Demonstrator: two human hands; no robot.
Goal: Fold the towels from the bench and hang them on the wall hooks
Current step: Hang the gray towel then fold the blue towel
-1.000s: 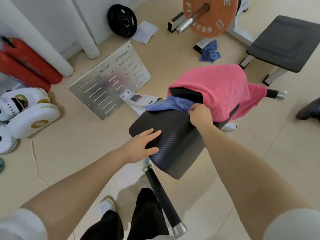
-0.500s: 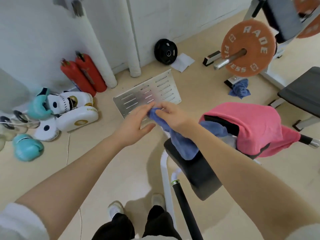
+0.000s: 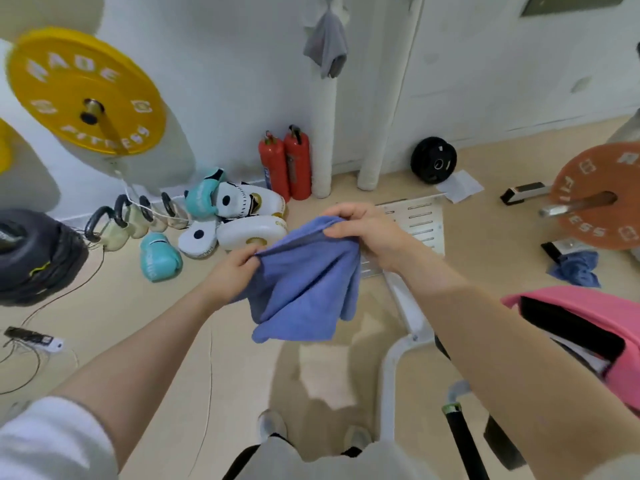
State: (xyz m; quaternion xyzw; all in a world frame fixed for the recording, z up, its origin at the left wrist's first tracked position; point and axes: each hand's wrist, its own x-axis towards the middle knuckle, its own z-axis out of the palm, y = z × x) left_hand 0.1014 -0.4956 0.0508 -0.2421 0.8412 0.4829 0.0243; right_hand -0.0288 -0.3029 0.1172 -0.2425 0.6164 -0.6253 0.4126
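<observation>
Blue towel: a soft blue terry-cloth towel was held up in mid-air in front of the person, above the floor and clear of the bench.
Left hand: the left hand was clenched on the towel's lower-left top corner.
Right hand: the right hand was pinched shut on the upper-right end of the same top edge, bunching some cloth under the fingers.
Key relation: the held edge ran on a slant from the left hand up to the right hand, and the rest of the cloth hung below both grips, in loose folds under the right one.
Step, as judged: the towel looked to be at the spreading stage, before the first fold.
Pink towel: a pink fleecy towel lay draped over the black padded bench at the right, nearer the right hand.
Hanging spot: a grey cloth hung high on the white wall; the hook itself could not be made out.
</observation>
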